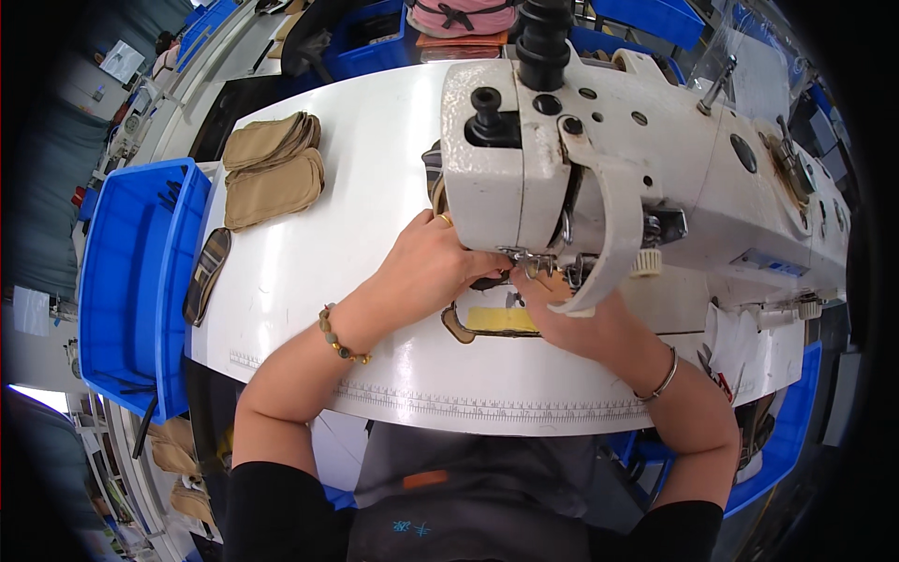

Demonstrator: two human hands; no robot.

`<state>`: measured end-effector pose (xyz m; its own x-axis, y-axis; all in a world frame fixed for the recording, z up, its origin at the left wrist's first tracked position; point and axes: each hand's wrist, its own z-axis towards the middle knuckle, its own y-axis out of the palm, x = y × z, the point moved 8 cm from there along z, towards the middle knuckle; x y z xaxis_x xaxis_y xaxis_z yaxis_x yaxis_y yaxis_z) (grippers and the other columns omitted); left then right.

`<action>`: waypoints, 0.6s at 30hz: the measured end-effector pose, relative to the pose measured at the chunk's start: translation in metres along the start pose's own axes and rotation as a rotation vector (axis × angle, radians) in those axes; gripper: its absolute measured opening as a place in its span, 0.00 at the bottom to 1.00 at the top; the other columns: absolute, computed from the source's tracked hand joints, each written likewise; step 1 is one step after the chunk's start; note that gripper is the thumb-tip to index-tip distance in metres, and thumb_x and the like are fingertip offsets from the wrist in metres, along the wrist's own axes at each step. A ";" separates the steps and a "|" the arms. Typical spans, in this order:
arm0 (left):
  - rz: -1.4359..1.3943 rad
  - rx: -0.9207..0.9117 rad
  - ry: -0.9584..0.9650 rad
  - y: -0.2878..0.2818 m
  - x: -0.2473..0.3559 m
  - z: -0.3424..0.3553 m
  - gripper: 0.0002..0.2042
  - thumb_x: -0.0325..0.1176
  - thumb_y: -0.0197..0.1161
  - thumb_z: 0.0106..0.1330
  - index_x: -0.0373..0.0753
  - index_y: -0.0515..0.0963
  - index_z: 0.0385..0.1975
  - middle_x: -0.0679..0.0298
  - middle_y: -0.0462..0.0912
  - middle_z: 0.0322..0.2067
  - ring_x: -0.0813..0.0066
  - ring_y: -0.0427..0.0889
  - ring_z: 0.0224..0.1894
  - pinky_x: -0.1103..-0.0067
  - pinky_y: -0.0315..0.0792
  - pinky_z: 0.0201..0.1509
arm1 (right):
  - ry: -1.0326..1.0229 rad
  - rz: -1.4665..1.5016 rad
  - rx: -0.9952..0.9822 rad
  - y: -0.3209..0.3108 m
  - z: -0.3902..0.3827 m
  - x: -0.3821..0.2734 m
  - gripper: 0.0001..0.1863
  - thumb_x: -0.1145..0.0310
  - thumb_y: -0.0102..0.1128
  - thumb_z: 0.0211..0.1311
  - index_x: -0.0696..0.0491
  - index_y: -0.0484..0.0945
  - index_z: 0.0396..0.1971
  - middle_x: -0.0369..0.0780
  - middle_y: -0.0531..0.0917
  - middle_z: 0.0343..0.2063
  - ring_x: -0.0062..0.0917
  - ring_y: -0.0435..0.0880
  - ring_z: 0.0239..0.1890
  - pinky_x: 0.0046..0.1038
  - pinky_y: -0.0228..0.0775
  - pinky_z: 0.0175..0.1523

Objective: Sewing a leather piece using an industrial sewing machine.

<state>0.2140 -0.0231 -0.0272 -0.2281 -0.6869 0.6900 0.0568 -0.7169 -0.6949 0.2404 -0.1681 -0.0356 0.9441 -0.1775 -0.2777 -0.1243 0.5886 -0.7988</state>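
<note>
At the needle area of a white sewing machine (599,131), my two hands meet, fingertips close together. My left hand (421,267) has its fingers closed on a small dark fabric piece (489,281) beside the presser foot (538,262). From the other side, my right hand (567,314) pinches in at the same spot, its fingertips partly hidden by the machine's metal parts. Just below the hands a tan, dark-edged fabric piece (457,327) shows, next to a yellow strip (501,320). Another striped piece (433,169) lies partly behind the machine head.
Stacked tan fabric pieces (273,192) lie on the white table (375,122) at the left. A dark striped piece (206,276) rests at the table's left edge, beside a blue bin (131,300). Small scissors (719,379) lie at the right, near another blue bin (787,440).
</note>
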 end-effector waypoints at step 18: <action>0.477 0.110 0.114 0.003 0.027 -0.005 0.07 0.38 0.72 0.55 0.48 0.90 0.33 0.67 0.84 0.28 0.66 0.84 0.32 0.71 0.75 0.34 | 0.098 0.162 0.062 -0.004 0.000 0.009 0.03 0.69 0.63 0.59 0.50 0.83 0.27 0.40 0.81 0.18 0.34 0.83 0.21 0.35 0.74 0.26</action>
<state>0.2034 -0.0430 -0.0119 -0.2563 -0.9281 0.2702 0.2814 -0.3390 -0.8977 0.2495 -0.1723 -0.0351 0.8787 -0.1503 -0.4531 -0.2505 0.6629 -0.7056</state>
